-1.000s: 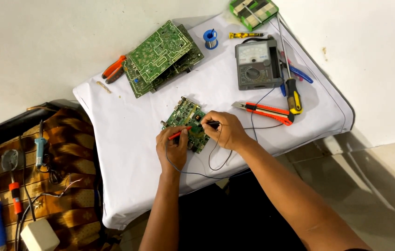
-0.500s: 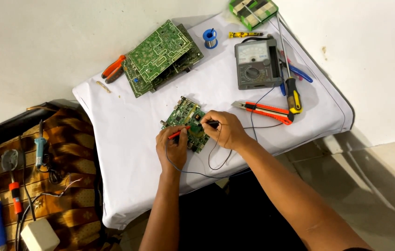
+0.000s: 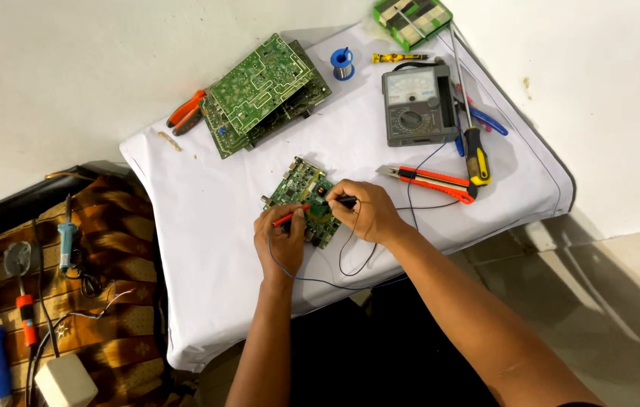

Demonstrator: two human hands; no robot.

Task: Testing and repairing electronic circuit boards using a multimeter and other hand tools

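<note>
A small green circuit board (image 3: pixel 299 186) lies in the middle of a white-covered table (image 3: pixel 207 249). My left hand (image 3: pixel 280 240) grips a red test probe (image 3: pixel 291 217) whose tip touches the board. My right hand (image 3: pixel 364 211) pinches a black test probe (image 3: pixel 346 202) against the same board. Thin leads (image 3: pixel 418 181) run from the probes back to a grey analogue multimeter (image 3: pixel 419 103) at the far right of the table.
Stacked larger green circuit boards (image 3: pixel 263 92), orange pliers (image 3: pixel 185 111), a blue solder spool (image 3: pixel 342 62), an orange utility knife (image 3: pixel 433 181) and a yellow-handled screwdriver (image 3: pixel 475 151) lie on the table. A green box (image 3: pixel 412 18) sits at the far edge. Soldering tools (image 3: pixel 67 234) rest on a patterned cloth at left.
</note>
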